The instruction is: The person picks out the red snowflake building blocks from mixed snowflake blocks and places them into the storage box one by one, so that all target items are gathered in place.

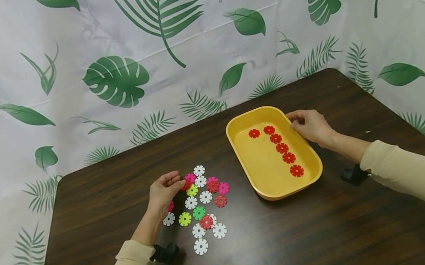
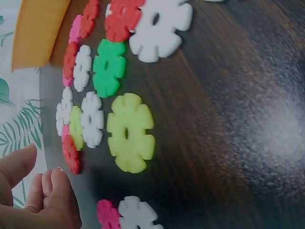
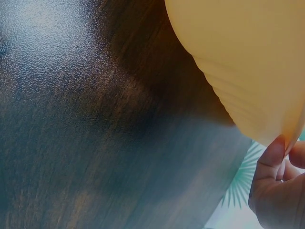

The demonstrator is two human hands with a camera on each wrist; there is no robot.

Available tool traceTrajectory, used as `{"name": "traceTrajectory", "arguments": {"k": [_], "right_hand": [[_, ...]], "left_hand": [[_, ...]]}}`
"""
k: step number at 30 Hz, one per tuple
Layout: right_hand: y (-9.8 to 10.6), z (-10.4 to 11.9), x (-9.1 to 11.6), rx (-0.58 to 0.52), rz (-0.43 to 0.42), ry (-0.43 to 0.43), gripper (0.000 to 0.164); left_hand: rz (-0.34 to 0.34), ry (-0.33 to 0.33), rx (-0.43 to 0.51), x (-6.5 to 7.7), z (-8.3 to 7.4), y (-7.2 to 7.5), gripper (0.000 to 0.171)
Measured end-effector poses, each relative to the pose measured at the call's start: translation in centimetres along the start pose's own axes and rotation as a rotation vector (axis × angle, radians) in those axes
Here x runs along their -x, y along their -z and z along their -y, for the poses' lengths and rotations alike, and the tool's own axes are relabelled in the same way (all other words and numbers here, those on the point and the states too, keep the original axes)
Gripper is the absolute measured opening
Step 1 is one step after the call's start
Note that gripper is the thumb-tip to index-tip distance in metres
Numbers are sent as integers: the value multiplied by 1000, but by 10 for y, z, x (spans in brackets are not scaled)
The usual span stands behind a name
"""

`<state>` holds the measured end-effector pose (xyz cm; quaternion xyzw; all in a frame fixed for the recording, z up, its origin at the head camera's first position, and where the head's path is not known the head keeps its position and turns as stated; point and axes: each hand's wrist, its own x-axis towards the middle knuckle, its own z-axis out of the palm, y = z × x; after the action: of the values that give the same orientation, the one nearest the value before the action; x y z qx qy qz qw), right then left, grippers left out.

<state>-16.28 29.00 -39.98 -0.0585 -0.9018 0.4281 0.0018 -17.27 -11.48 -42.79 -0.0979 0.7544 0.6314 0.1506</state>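
Closest to me on the dark bench (image 1: 260, 256) lie loose notched discs (image 1: 199, 250) in white, yellow, green, pink and red, clustered to the left, a few overlapping. To their right sits the yellow tray (image 1: 262, 161), and I count six red discs (image 1: 289, 161) on its floor: five run in a slanting line along the right side, and one lies off to the left at the far end. The left hand (image 1: 162, 193) reaches over the cluster's far left edge, thumb and fingers apart and grasping nothing that I can see, their tips just beside a red piece (image 1: 186, 185); whether they touch it I can't tell. Farther back, the right hand (image 1: 313, 126) comes in from the right, fingers and thumb pinching the tray's right rim. Behind the bench hangs a leaf-printed backdrop (image 1: 194, 79).
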Motion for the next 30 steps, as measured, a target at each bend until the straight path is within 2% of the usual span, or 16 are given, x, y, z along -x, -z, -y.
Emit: {"name": "traceTrajectory", "arguments": {"k": [8,18,30], "right_hand": [[3,1,1,5,30,-1,36],[3,2,0,7,26,5,35],[2,0,0,8,20,12,35]], "left_hand": [[-20,-31,-105,-2,8,0,42],[-118,-115,-284,-1,13,-7,41],[-165,-169,-439,-3,18,-11,36]]}}
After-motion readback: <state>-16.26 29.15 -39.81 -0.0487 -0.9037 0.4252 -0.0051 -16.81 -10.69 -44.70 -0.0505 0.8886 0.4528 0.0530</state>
